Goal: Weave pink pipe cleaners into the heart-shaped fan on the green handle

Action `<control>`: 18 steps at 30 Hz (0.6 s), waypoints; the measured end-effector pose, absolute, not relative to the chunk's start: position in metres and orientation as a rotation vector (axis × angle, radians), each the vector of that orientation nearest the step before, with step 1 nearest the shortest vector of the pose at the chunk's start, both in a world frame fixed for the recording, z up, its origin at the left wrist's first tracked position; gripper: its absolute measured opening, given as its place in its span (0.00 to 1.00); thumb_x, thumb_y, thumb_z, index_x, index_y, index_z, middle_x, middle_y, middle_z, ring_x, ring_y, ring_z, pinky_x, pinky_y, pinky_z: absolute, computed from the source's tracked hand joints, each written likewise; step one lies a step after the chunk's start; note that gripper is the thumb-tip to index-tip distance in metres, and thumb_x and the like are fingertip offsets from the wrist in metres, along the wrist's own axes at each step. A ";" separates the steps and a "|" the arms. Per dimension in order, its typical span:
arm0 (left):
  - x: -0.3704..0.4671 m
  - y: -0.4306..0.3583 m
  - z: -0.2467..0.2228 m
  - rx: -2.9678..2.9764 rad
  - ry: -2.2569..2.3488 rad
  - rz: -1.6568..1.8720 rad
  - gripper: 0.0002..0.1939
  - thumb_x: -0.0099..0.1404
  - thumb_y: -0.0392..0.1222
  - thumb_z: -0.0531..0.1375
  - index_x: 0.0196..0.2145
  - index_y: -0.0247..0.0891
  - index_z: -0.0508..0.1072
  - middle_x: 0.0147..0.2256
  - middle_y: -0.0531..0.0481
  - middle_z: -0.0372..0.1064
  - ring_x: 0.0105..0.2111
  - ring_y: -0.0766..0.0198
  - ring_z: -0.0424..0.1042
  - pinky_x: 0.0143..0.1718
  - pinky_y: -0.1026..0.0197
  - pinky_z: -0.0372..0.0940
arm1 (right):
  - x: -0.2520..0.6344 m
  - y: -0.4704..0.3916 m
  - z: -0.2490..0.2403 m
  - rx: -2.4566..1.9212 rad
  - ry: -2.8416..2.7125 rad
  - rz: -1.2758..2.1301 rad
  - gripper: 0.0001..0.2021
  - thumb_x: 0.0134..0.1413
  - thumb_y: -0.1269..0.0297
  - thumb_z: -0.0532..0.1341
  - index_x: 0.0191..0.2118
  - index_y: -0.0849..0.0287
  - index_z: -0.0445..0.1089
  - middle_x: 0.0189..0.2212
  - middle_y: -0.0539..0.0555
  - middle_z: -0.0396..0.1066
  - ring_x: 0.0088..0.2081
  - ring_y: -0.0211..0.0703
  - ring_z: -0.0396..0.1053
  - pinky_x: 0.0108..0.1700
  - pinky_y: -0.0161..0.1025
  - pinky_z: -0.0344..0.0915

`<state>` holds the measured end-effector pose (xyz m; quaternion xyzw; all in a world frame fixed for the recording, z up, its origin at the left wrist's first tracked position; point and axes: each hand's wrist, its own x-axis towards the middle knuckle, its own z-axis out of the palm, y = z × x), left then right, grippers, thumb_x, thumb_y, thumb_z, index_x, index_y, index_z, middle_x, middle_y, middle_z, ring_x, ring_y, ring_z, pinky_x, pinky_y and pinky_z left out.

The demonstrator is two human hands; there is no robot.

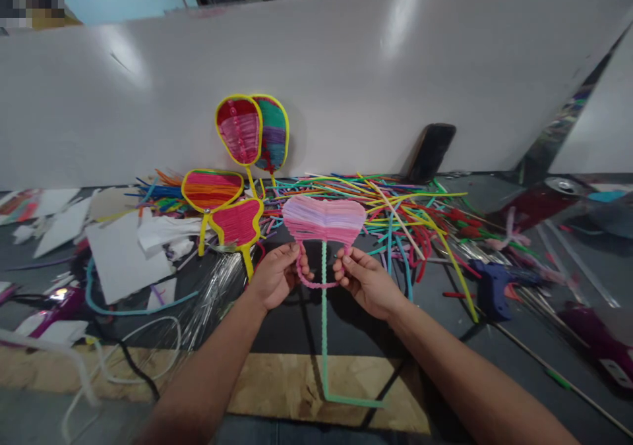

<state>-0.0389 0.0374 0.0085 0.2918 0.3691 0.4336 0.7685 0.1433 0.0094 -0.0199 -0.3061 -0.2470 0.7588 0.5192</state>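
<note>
A pink and lilac pipe cleaner fan (324,219) is held up in front of me, its upper part filled with side-by-side strands and its lower part an open loop. My left hand (279,273) pinches the left side of the pink frame. On the opposite side, my right hand (368,280) grips the frame between thumb and fingers. A twisted mint-green pipe cleaner stem (324,339) runs down the middle and bends sharply to the right at its bottom end.
Finished yellow-edged fans (239,132) lean on the white board (336,89). A heap of coloured pipe cleaners (395,201) lies behind my hands. A phone (431,151), blue glue gun (494,287) and drink can (544,201) are at right; white card pieces (123,254) lie left.
</note>
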 end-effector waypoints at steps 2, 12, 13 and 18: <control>-0.039 0.038 0.010 0.600 0.831 0.944 0.08 0.61 0.41 0.59 0.32 0.31 0.70 0.24 0.50 0.69 0.22 0.68 0.69 0.27 0.61 0.70 | 0.143 0.009 -0.021 -0.733 -0.615 1.810 0.10 0.45 0.63 0.67 0.33 0.59 0.67 0.24 0.48 0.70 0.24 0.29 0.66 0.25 0.24 0.62; -0.035 0.035 0.008 0.616 0.834 0.971 0.13 0.55 0.46 0.63 0.29 0.33 0.67 0.21 0.55 0.64 0.17 0.73 0.61 0.19 0.69 0.63 | 0.144 0.008 -0.013 -0.828 -0.579 1.753 0.12 0.49 0.54 0.63 0.35 0.56 0.67 0.31 0.50 0.73 0.23 0.33 0.69 0.18 0.27 0.58; -0.034 0.034 0.008 0.624 0.842 0.965 0.14 0.55 0.47 0.64 0.29 0.33 0.66 0.21 0.55 0.63 0.17 0.74 0.61 0.18 0.69 0.63 | 0.143 0.008 -0.012 -0.847 -0.575 1.743 0.12 0.49 0.54 0.63 0.33 0.57 0.66 0.30 0.49 0.73 0.22 0.33 0.68 0.17 0.26 0.56; -0.032 0.034 0.008 0.684 0.869 1.000 0.15 0.54 0.48 0.64 0.27 0.34 0.65 0.19 0.56 0.63 0.15 0.74 0.59 0.17 0.69 0.61 | 0.141 0.008 -0.014 -0.819 -0.619 1.675 0.13 0.49 0.54 0.63 0.29 0.57 0.63 0.22 0.46 0.69 0.20 0.30 0.65 0.17 0.24 0.53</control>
